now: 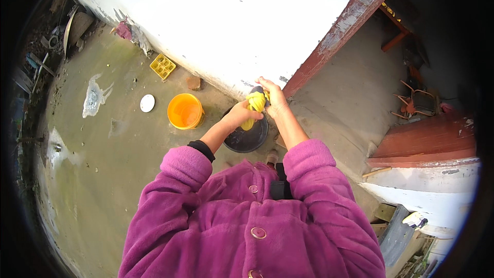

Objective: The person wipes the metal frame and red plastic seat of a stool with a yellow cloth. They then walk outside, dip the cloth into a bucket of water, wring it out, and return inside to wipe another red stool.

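Note:
A twisted yellow and dark grey cloth (256, 101) is bunched between my two hands, above a round black basin (247, 141). My left hand (240, 115) is closed round the yellow part, its thumb pressed across the front. On the other side, my right hand (276, 101) wraps the upper, darker end, with its fingers curling over the top. Some of the right fingers are hidden behind the cloth. The lower tail of the cloth hangs in front of the basin, whose inside is dark.
Left of the basin stands an orange bucket (185, 111), with a white round lid (147, 103) beyond it. A brick (194, 83) and a yellow compartment crate (162, 67) sit by the white wall (221, 15). A doorway with a red-brown frame (329, 46) opens at the right.

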Motion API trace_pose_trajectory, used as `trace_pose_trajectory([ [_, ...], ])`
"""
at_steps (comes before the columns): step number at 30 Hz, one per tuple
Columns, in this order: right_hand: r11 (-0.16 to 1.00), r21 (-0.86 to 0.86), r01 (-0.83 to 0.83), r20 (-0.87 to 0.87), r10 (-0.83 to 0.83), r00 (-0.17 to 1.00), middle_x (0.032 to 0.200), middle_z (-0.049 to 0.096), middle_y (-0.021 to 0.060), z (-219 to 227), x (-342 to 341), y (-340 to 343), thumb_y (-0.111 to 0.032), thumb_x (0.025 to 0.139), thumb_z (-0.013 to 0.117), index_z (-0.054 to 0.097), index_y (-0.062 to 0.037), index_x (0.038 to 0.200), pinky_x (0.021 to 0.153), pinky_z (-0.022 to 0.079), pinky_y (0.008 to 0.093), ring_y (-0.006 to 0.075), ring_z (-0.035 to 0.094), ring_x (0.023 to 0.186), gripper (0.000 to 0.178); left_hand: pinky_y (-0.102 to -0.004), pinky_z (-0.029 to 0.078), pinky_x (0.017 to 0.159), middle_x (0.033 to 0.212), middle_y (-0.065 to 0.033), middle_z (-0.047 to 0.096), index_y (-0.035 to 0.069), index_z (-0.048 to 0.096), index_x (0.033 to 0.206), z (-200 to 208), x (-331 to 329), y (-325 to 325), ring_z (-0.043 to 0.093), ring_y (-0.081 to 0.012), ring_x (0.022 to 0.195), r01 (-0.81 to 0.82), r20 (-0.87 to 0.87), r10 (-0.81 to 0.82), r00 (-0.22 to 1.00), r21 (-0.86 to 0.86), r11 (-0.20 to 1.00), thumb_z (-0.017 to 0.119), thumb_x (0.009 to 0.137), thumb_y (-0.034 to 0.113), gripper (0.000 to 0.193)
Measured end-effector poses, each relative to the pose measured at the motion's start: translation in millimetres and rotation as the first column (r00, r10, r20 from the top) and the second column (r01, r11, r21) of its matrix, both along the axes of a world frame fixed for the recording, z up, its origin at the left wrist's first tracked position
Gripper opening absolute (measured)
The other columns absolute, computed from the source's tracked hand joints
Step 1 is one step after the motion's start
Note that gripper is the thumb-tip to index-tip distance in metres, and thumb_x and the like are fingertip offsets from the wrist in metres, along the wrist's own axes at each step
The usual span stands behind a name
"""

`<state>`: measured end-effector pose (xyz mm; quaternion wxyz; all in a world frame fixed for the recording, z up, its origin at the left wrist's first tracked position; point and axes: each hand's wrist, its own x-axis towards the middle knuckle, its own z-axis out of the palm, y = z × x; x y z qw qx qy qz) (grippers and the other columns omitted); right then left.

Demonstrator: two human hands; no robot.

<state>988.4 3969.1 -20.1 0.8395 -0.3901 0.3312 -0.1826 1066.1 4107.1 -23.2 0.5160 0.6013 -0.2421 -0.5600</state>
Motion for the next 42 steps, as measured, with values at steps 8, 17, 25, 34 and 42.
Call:
trace_pose_trajectory([
  [8, 0.982, 0.185, -0.029, -0.146, 0.056, 0.988, 0.114, 0.059, 0.0064, -20, -101, 25, -0.054, 0.092, 0.060, 0.053, -0.0121, 0.124, 0.096, 0.047, 0.0436, 0.0218, 0.055, 0.112, 0.053, -0.0270, 0.048, 0.082, 0.104, -0.0018, 0.061, 0.003, 0.055, 0.119, -23, -21, 34, 0.059, -0.0122, 0.092, -0.120, -0.187, 0.102, 0.977, -0.086, 0.989, 0.078, 0.081, 0.011, 0.045],
  [17, 0.973, 0.232, 0.011, -0.007, -0.010, 1.000, 0.125, 0.059, 0.0026, -15, -166, 26, -0.029, 0.090, 0.068, 0.050, -0.0133, 0.134, 0.095, 0.046, 0.0398, 0.0188, 0.057, 0.114, 0.050, -0.0282, 0.047, 0.092, 0.113, -0.0033, 0.064, 0.000, 0.054, 0.129, 9, -79, 14, 0.060, -0.0126, 0.102, -0.061, -0.179, 0.036, 0.983, -0.135, 0.989, 0.071, 0.088, 0.011, 0.046],
  [25, 0.919, -0.263, 0.292, -0.091, -0.325, 0.941, 0.112, 0.068, 0.0021, 17, -299, -40, -0.007, 0.092, 0.063, 0.062, -0.0038, 0.123, 0.089, 0.049, 0.0285, 0.0132, 0.064, 0.099, 0.031, -0.0361, 0.043, 0.098, 0.118, -0.0074, 0.064, 0.010, 0.066, 0.095, 18, -147, -66, 0.058, -0.0189, 0.111, -0.102, -0.472, 0.047, 0.880, -0.090, 0.991, 0.061, 0.096, 0.029, 0.020],
  [34, 0.688, -0.482, 0.542, 0.083, -0.580, 0.810, 0.107, 0.067, 0.0023, 93, -452, -104, -0.014, 0.094, 0.065, 0.065, 0.0011, 0.118, 0.091, 0.044, 0.0241, 0.0087, 0.058, 0.097, 0.029, -0.0370, 0.044, 0.097, 0.118, -0.0075, 0.064, 0.008, 0.061, 0.117, 29, -292, -191, 0.058, -0.0200, 0.113, 0.379, -0.314, -0.355, 0.880, 0.019, 0.925, 0.056, 0.100, 0.036, 0.033],
  [42, 0.633, -0.421, 0.650, 0.208, -0.630, 0.748, 0.103, 0.069, 0.0031, 124, -500, -151, -0.010, 0.090, 0.068, 0.065, 0.0005, 0.115, 0.086, 0.047, 0.0235, 0.0086, 0.061, 0.092, 0.027, -0.0356, 0.049, 0.094, 0.124, -0.0108, 0.057, 0.009, 0.053, 0.135, 43, -389, -225, 0.057, -0.0185, 0.112, 0.558, 0.075, -0.554, 0.829, -0.056, 0.828, 0.071, 0.090, 0.028, 0.052],
])
